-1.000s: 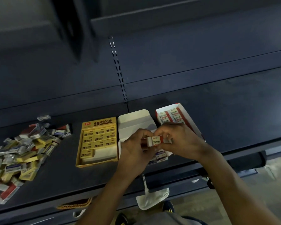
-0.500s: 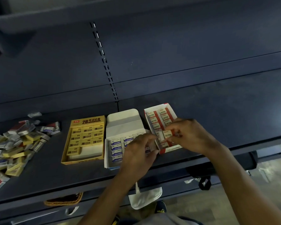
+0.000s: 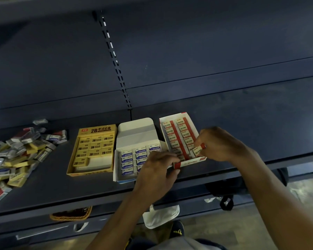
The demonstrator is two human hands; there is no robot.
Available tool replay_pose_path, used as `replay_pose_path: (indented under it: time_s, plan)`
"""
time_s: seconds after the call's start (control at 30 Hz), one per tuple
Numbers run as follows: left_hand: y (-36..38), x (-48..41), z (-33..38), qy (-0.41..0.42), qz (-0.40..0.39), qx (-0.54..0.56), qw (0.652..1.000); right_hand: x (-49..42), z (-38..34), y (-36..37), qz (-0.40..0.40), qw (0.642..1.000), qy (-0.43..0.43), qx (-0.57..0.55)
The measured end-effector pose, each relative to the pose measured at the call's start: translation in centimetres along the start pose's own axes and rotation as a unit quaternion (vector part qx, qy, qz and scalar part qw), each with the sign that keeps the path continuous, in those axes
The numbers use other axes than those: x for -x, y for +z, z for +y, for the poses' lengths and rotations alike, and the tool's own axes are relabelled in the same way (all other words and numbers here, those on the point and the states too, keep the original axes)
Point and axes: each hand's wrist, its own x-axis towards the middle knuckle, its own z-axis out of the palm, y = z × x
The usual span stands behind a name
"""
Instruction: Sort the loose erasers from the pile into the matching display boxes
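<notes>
Three display boxes stand side by side on the dark shelf: a yellow 2B box point(image 3: 94, 171), a white box point(image 3: 136, 127) with blue ERASER packs, and a red-and-white box point(image 3: 190, 121) on the right. My right hand point(image 3: 220, 143) pinches a red-and-white eraser point(image 3: 197, 150) at the near right corner of the red-and-white box. My left hand point(image 3: 156, 171) grips another red-and-white eraser point(image 3: 177, 165) at that box's near left corner. The pile of loose erasers point(image 3: 16, 156) lies at the far left.
The shelf's front edge point(image 3: 98, 204) runs just below the boxes. Under it hang a woven basket point(image 3: 70, 213) and a white bag point(image 3: 161, 216). The shelf back panel has a slotted upright point(image 3: 116, 64). A dark strap point(image 3: 226, 202) hangs at the right.
Both hands moved from in front of the white box to the red-and-white box. The right hand carried its eraser down to the box's near right corner.
</notes>
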Motion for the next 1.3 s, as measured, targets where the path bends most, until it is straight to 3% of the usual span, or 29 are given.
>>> replay_pose_path:
  time_s: [0.27, 0.63, 0.87, 0.97, 1.1, 1.3]
  plan:
    - [0.0, 0.1, 0.1, 0.0, 0.005, 0.01, 1.0, -1.1, -0.6, 0.2, -0.034, 0.999, -0.003, 0.035]
    - [-1.2, -0.1, 0.3, 0.005, 0.024, 0.061, 0.998, -2.1, -0.3, -1.1, -0.132, 0.991, -0.009, -0.028]
    - [-3.6, 0.4, -2.0, -0.073, 0.069, 0.03, 0.994, -2.3, 0.1, -1.4, -0.157, 0.987, -0.009, -0.03]
    - [-4.4, 0.5, -3.0, -0.14, -0.004, -0.047, 0.989, -2.3, 0.0, -1.3, -0.15, 0.988, -0.011, -0.024]
    - [-5.4, 0.4, -3.8, -0.218, -0.104, -0.055, 0.969, -2.5, -0.2, -1.0, -0.139, 0.99, -0.015, -0.019]
    - [-5.5, -0.5, -4.0, -0.243, -0.181, -0.077, 0.95, -3.1, -0.4, -0.1, -0.136, 0.99, -0.013, 0.019]
